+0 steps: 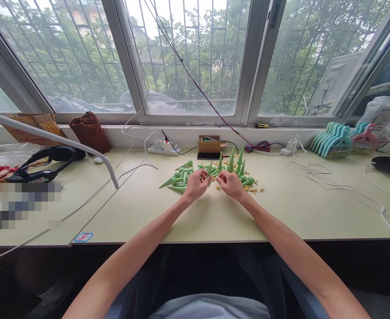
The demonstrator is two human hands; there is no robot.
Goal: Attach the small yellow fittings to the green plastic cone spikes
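Observation:
Pinched in my left hand [197,184] is a green watering spike [210,169], its tip pointing up. My right hand [231,184] is closed close beside it, with a small yellow valve [214,179] at its fingertips, partly hidden by them. Several green spikes [175,180] lie in a heap to the left of my hands. Beyond my right hand, a few spikes [231,161] stand upright on the table. Loose yellow valves [253,190] are scattered to the right of that hand.
Behind the spikes are a small cardboard box [210,145], a dark phone [208,156] and a power strip [164,148]. Black headphones [47,164] and a white curved rod [91,148] are at left. Turquoise hangers [331,141] and a white cable [350,187] lie at right.

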